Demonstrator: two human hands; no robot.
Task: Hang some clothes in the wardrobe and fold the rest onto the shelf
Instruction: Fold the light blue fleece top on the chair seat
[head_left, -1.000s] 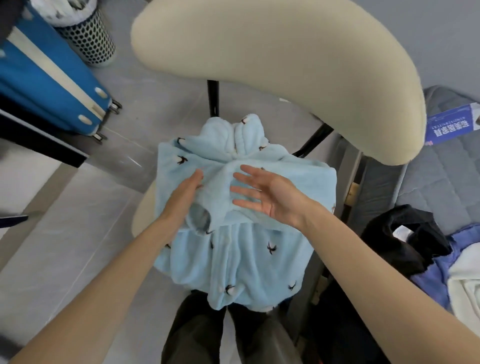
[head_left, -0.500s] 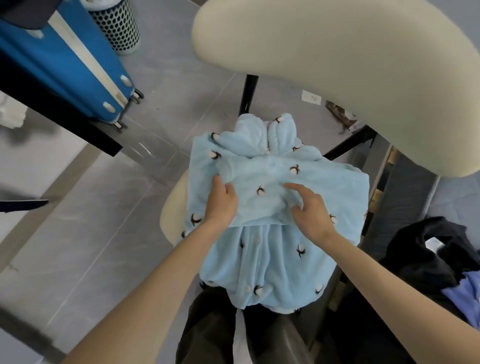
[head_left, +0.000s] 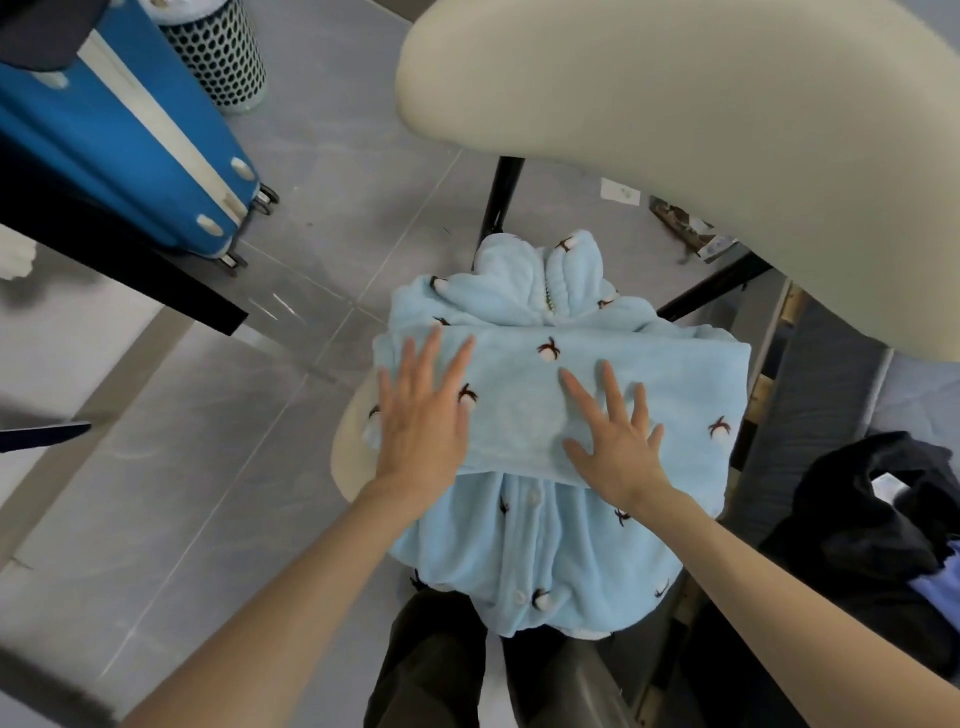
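1. With fingers straight and spread wide, I see my left hand (head_left: 421, 415) and right hand (head_left: 618, 441) pressing flat, neither grip holding anything.
2. Both rest on the light blue fleece garment (head_left: 597, 374), its folded band lying across the top.
3. It sits on a cream chair seat (head_left: 348, 452).
4. Dark clothes (head_left: 862, 519) lie to the right; a blue suitcase (head_left: 104, 135) stands on the floor, upper left.

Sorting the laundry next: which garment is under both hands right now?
The light blue fleece garment on the chair seat; the black garment lies untouched at right.
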